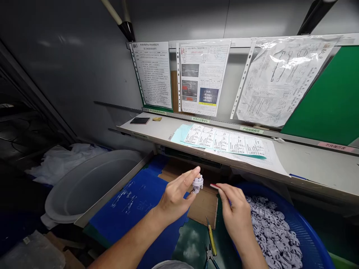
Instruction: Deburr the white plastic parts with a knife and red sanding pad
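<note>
My left hand (pixel 178 192) pinches a small white round plastic part (pixel 198 184) with prongs between thumb and fingertips, over the bench. Just to the right, my right hand (pixel 235 203) is closed around a thin flat tool (pixel 214 186) with a red edge and a pale side. Its tip points toward the plastic part without touching it. The tool's exact kind is hidden by my fingers, where a bit of blue-purple shows. Below my hands lie a yellow-handled pointed tool (pixel 211 237) and a pair of nippers (pixel 209 254).
At right, a blue basket (pixel 311 239) holds many white plastic parts (pixel 272 228). A cardboard piece (pixel 206 205) and blue sheet (pixel 134 205) cover the bench. A large grey tub (pixel 60 190) stands left. Papers (pixel 224 142) lie on the shelf (pixel 314 164) ahead.
</note>
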A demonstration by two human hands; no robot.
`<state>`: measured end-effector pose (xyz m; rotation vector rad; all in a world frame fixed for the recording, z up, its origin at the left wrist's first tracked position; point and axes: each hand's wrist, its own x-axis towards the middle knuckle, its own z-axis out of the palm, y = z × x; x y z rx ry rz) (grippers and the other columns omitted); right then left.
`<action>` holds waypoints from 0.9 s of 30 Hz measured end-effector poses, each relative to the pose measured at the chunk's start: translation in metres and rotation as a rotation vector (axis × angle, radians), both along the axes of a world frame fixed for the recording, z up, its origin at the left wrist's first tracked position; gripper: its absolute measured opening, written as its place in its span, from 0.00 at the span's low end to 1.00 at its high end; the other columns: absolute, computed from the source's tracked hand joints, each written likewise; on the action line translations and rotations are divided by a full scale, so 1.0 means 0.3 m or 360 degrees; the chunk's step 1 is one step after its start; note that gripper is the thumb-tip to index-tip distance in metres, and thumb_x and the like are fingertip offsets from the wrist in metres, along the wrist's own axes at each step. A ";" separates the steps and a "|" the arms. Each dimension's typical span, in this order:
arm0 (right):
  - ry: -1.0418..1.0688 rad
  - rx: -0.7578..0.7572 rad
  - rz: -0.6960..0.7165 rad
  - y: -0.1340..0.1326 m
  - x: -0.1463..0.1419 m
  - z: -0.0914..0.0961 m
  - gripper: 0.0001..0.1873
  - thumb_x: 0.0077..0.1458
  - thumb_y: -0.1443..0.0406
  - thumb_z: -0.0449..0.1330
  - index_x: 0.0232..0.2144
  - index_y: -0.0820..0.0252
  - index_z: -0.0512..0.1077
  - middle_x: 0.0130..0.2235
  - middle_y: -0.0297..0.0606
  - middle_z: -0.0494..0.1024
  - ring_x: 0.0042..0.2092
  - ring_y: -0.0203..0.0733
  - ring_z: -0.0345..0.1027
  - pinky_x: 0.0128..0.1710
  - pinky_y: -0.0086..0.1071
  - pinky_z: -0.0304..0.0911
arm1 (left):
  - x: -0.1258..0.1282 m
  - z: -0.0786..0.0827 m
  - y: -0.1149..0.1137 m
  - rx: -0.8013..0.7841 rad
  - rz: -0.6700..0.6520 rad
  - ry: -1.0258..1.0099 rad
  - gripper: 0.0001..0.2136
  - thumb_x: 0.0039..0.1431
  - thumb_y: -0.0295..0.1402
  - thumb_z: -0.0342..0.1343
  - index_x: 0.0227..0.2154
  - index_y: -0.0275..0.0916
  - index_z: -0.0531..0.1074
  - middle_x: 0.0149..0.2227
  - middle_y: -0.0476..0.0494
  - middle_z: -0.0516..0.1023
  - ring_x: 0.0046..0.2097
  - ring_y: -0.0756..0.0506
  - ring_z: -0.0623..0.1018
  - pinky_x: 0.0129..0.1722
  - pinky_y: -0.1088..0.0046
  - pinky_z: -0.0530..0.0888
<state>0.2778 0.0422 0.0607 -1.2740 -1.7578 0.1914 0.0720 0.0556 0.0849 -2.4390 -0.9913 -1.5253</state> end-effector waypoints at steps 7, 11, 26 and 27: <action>-0.0035 -0.0135 0.0565 -0.084 -0.048 0.124 0.15 0.65 0.66 0.53 0.48 0.48 0.76 0.43 0.38 0.79 0.45 0.42 0.70 0.43 0.35 0.70 | 0.013 0.008 0.018 0.0087 0.0012 0.0005 0.36 0.57 0.17 0.54 0.67 0.42 0.52 0.52 0.39 0.78 0.52 0.44 0.79 0.51 0.66 0.80; 0.0047 -0.0283 0.0594 -0.074 -0.017 0.110 0.13 0.66 0.63 0.53 0.45 0.45 0.77 0.42 0.34 0.79 0.45 0.41 0.71 0.44 0.34 0.69 | 0.002 0.020 0.025 0.0144 -0.0028 0.0026 0.38 0.55 0.16 0.54 0.68 0.41 0.50 0.51 0.38 0.78 0.52 0.44 0.79 0.51 0.66 0.79; 0.0125 0.0283 0.0656 -0.112 -0.114 0.215 0.17 0.63 0.72 0.52 0.51 0.54 0.72 0.45 0.41 0.77 0.48 0.46 0.67 0.46 0.40 0.67 | -0.003 -0.002 0.010 -0.0127 -0.0016 -0.0185 0.37 0.60 0.24 0.57 0.69 0.43 0.47 0.51 0.41 0.79 0.52 0.44 0.79 0.52 0.67 0.79; 0.0144 0.0318 0.0504 -0.105 -0.106 0.208 0.17 0.63 0.71 0.53 0.51 0.53 0.72 0.46 0.42 0.76 0.49 0.47 0.67 0.47 0.42 0.67 | -0.005 -0.003 0.008 -0.0127 0.0009 -0.0204 0.39 0.58 0.24 0.58 0.69 0.44 0.47 0.50 0.42 0.80 0.51 0.44 0.79 0.52 0.67 0.79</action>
